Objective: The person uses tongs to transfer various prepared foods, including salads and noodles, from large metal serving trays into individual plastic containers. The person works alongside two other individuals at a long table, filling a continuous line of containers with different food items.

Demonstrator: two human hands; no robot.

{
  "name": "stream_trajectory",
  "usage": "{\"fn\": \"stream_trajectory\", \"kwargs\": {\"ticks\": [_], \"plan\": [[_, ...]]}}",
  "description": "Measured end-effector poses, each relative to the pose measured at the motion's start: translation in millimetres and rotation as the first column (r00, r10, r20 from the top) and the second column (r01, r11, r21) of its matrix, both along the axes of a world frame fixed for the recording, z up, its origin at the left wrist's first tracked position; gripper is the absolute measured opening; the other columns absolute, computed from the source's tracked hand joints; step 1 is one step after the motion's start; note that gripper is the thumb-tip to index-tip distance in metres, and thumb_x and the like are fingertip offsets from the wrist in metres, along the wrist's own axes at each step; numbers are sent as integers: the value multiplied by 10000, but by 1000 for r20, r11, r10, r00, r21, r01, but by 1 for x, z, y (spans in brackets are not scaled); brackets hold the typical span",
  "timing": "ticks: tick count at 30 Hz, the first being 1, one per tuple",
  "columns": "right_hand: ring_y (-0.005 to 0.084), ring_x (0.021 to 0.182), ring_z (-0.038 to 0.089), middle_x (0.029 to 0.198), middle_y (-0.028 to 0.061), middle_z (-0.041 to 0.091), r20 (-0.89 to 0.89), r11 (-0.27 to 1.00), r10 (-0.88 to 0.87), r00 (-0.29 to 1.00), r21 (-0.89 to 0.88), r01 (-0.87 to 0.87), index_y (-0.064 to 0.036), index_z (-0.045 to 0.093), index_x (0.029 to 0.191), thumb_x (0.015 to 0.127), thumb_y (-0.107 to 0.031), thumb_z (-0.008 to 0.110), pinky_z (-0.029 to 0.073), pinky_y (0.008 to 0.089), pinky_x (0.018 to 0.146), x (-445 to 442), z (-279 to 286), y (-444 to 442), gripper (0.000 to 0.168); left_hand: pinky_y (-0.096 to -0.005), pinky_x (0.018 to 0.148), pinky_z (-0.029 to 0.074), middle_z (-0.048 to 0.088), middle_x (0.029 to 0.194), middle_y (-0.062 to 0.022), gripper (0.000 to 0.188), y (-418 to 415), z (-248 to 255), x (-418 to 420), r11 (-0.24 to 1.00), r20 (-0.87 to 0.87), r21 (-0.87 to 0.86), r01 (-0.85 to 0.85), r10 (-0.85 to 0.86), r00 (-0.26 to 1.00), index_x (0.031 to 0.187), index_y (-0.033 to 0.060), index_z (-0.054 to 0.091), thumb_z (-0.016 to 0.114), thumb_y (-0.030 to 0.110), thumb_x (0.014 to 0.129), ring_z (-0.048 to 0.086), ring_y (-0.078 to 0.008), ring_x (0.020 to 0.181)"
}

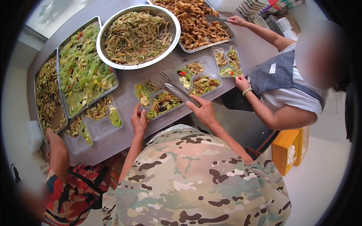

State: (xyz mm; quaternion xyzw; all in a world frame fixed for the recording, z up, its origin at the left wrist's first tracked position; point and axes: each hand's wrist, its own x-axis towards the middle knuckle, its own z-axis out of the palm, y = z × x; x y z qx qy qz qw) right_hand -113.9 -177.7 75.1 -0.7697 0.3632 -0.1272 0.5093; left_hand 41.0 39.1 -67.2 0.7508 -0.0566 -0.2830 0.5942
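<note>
My right hand (pixel 203 110) grips metal serving tongs (pixel 176 91), their tips over a compartmented plastic meal tray (pixel 151 114). This tray holds chopped vegetables with dark bits, green slices with egg, and shredded food. My left hand (pixel 139 120) touches its left edge with thumb and fingers. Close by on the right lies another filled meal tray (pixel 208 60), with food in its three visible compartments. Beyond them stands a round steel basin (pixel 138 65) of shredded vegetables in brown sauce.
Steel trays of green vegetables with egg (pixel 84 65), chopped vegetables (pixel 48 90) and fried pieces (pixel 195 25) stand around. Partly filled trays (pixel 99 131) lie at left. A co-worker at right holds tongs (pixel 216 19) and touches a tray (pixel 226 53); another person's arm (pixel 59 147) is at left.
</note>
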Motion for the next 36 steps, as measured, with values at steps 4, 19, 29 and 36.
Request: {"fn": "stream_trajectory", "kwargs": {"ticks": [4,19,29,36], "plan": [[138,827,646,918,128,704,61,1000,-4,998,21,2,33,642,1087,811,-273,720,491,284,762,14,12,-4,420,-249,442,463,578,732,-65,430,-7,8,1,999,32,44,27,-29,999,1313,46,516,571,120,893,529,-100,525],[423,829,627,846,262,646,-445,742,234,865,-493,-454,24,603,984,810,-441,682,479,487,727,197,27,-71,503,-240,502,473,580,763,-25,451,-6,-9,-4,999,122,27,-39,36,992,1337,80,503,585,145,899,542,-88,584],[120,514,576,716,77,643,-115,927,200,973,-298,-226,-15,654,1021,950,-274,538,455,267,482,110,-12,-130,292,-362,693,473,618,878,-179,464,-9,1,-18,994,307,11,-112,103,946,1312,66,517,566,150,859,580,-261,705],[79,555,568,654,55,632,-133,922,386,913,99,-375,0,664,996,912,-152,580,445,236,467,20,-81,-39,192,-444,908,446,568,1183,-242,459,14,-18,-18,975,374,164,-148,77,924,1305,41,482,536,278,915,554,-409,1062]]}}
